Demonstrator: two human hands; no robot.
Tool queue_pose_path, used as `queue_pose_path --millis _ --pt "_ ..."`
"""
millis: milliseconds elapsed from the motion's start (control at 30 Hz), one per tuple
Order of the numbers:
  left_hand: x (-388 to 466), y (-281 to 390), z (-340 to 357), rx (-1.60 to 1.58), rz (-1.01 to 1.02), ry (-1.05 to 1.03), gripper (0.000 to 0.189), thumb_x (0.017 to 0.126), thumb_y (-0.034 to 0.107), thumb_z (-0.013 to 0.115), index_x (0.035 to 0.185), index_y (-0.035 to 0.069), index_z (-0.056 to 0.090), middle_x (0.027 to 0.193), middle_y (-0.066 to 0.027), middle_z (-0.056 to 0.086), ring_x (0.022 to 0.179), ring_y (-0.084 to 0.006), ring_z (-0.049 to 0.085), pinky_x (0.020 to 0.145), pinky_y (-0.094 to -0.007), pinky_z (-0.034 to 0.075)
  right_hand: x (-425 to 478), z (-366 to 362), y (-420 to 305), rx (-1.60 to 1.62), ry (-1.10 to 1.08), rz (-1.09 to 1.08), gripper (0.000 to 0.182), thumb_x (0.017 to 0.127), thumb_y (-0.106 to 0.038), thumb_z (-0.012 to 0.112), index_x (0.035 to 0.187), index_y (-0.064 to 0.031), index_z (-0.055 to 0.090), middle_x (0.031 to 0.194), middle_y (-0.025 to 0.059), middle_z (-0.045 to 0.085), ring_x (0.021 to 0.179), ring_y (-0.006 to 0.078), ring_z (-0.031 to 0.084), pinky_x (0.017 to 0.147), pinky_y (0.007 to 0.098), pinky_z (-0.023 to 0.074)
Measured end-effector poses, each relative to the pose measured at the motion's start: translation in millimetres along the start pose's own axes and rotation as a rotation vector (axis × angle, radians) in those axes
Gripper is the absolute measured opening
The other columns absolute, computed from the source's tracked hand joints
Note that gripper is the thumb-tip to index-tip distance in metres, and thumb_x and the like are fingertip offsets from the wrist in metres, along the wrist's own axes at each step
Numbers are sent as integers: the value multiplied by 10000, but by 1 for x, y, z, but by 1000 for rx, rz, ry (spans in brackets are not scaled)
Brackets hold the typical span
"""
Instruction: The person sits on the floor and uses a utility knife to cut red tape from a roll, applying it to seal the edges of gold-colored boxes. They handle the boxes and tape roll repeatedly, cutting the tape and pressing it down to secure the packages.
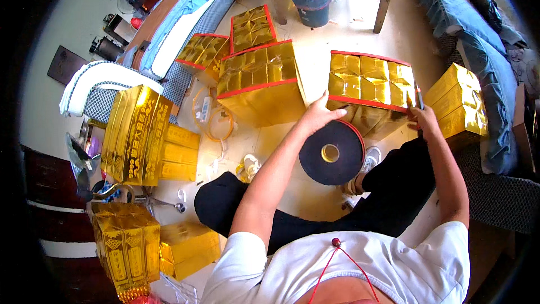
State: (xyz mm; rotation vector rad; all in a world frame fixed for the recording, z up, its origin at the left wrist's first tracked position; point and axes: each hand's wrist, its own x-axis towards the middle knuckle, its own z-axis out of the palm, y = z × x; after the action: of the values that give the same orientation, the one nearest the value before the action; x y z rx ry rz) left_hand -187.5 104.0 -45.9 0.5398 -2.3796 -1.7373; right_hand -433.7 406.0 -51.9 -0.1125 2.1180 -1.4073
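Note:
In front of me stands a bundle of gold-foil packets with red strips along its long top edges. My left hand is at its near left corner, fingers against the side and thumb along the front. At the near right corner, my right hand grips a slim dark tool that points upward. The tool's exact kind is unclear. Between my legs, just below the bundle, a large black roll with a red outer edge and a yellowish core shows its flat face.
More red-edged gold bundles stand at the left. Gold boxes are stacked farther left, others lower left. Another gold block leans by the right sofa. A clear hose lies on the floor. A bucket sits under the table.

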Motion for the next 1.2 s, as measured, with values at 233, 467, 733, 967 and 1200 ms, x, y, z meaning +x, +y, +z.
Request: queue_pose_path --millis 233,467,733,967,1200 --pt "35 -25 -25 -118 -75 -9 1048 801 346 799 1469 -175 181 1515 -309 320 1428 -275 320 1165 -318 260 2 59 7 369 72 -139 129 927 -151 638 902 -31 596 655 34 572 485 124 493 439 281 366" --pt "34 16 -40 -148 -5 87 956 899 185 708 1538 -61 40 1010 -46 603 786 -81 528 723 -213 466 100 111 -57 520 171 -185 213 834 -196 701 980 -43 675 788 68 650 602 150 597 535 315 480" --pt "-36 1 -67 -212 -75 199 498 952 185 652 1406 29 518 815 62 581 636 -21 471 586 -165 396 62 -11 -76 -272 565 -749 188 817 -165 720 975 -62 720 854 198 688 792 336 661 744 410 519" --pt "-70 32 -75 -505 -234 283 375 980 279 607 1254 24 621 911 -32 675 758 -119 669 676 -243 548 -6 -207 60 -354 1046 -167 429 850 -414 668 1042 -31 692 1007 237 692 970 381 666 837 444 499" --pt "-87 33 -54 -595 -264 244 436 990 316 575 1285 -5 566 956 -142 693 779 -203 701 710 -323 590 11 -300 145 -14 1097 -59 354 809 -369 728 928 -38 688 871 143 702 846 279 662 786 393 486"
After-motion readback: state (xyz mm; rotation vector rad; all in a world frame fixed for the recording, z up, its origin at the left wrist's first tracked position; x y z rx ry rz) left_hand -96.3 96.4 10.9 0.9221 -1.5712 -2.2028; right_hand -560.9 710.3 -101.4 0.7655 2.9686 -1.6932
